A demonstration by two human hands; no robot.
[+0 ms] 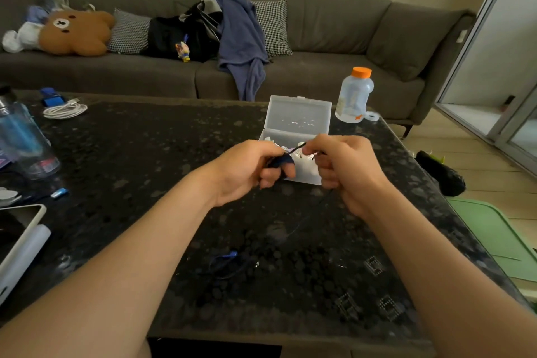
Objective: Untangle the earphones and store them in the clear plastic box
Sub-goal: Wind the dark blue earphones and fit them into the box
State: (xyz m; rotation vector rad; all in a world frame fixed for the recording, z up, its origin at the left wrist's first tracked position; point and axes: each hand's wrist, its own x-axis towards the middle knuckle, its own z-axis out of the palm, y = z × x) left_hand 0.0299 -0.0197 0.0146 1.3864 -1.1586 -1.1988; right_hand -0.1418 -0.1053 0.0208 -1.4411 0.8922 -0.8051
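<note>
A dark blue earphone cable [280, 160] is wound in a small coil around the fingers of my left hand [250, 171], which grips it. My right hand [345, 167] pinches the same cable just to the right, and the cable's loose length hangs from it down to the dark table, ending near a blue plug [228, 256]. Behind both hands stands the clear plastic box [299, 122] with its lid tipped up; white earphones lie inside, partly hidden by my fingers.
A clear bottle with an orange cap [356, 94] stands right of the box. A coiled white cable [65, 110], a blue bottle [24, 141], a tablet [16, 238] and a small blue stick [59, 193] lie on the table's left. A grey sofa [319, 73] runs behind.
</note>
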